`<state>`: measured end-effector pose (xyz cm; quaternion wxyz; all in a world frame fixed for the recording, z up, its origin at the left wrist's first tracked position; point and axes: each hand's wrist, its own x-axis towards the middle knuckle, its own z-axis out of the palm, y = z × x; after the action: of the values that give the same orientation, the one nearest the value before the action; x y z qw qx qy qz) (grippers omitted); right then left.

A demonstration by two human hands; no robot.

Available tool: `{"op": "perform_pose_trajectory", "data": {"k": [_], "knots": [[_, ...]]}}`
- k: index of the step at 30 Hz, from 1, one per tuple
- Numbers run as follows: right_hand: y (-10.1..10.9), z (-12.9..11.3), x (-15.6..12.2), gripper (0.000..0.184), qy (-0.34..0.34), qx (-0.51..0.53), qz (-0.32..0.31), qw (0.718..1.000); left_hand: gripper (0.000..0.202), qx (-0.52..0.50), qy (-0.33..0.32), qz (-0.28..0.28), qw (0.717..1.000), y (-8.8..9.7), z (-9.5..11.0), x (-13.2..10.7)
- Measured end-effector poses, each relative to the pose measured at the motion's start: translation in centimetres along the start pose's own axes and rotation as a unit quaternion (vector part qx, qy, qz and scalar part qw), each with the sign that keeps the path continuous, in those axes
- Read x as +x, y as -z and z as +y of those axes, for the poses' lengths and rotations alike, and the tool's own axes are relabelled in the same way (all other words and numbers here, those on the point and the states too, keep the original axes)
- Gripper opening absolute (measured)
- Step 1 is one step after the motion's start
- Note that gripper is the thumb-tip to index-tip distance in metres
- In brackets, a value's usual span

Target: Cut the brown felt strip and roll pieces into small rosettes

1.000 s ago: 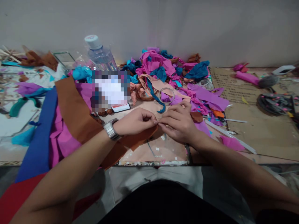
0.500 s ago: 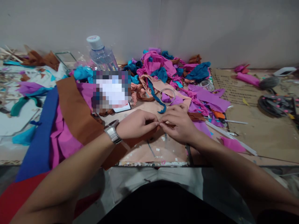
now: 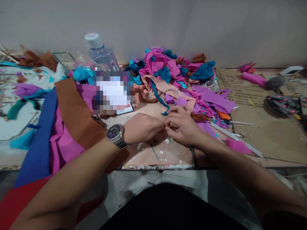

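My left hand [image 3: 141,128], with a steel-banded watch [image 3: 115,134] on its wrist, meets my right hand [image 3: 181,125] over the middle of the table. Fingertips of both are pinched together. A bit of brown crepe paper [image 3: 177,128] shows between the fingers of my right hand; most of it is hidden by the hands. Just beyond the right fingers lies a twisted teal paper strip [image 3: 157,92]. A clear tape roll [image 3: 170,97] rests next to it. The wide brown crepe paper strip [image 3: 72,111] runs from the left toward my left forearm.
Crumpled pink, teal and purple paper [image 3: 163,65] is heaped against the wall. A capped plastic bottle [image 3: 102,56] and a phone [image 3: 125,109] stand and lie left of centre. Green-handled pliers [image 3: 16,109] are far left. White sticks [image 3: 237,139] and cardboard [image 3: 268,134] lie right.
My left hand has rolled over, so its fingers look straighter and the watch face now shows. The brown paper below my left hand is less visible. Both hands stay pinched together.
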<state>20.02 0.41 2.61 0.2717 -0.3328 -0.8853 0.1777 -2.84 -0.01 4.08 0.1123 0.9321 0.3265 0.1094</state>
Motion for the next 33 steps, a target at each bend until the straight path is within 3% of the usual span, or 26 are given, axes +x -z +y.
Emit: {"op": "perform_pose_trajectory", "data": {"k": [8,22,29,33], "knots": [[0.3,0.6,-0.1,0.006,-0.009,0.022,0.003,1.0,0.024,-0.116,0.024,0.004,0.993,0.6,-0.1,0.0],[-0.4,0.2,-0.2,0.006,-0.003,0.032,-0.011,0.999,0.019,-0.067,0.016,0.018,0.997,0.2,0.4,0.0],[-0.3,0.1,-0.2,0.007,-0.007,0.036,0.005,0.999,0.021,-0.146,0.034,0.029,0.988,0.7,0.4,0.0],[-0.2,-0.2,-0.1,0.007,-0.01,0.038,0.006,0.999,0.022,-0.137,0.036,0.028,0.989,0.7,0.4,0.1]]}}
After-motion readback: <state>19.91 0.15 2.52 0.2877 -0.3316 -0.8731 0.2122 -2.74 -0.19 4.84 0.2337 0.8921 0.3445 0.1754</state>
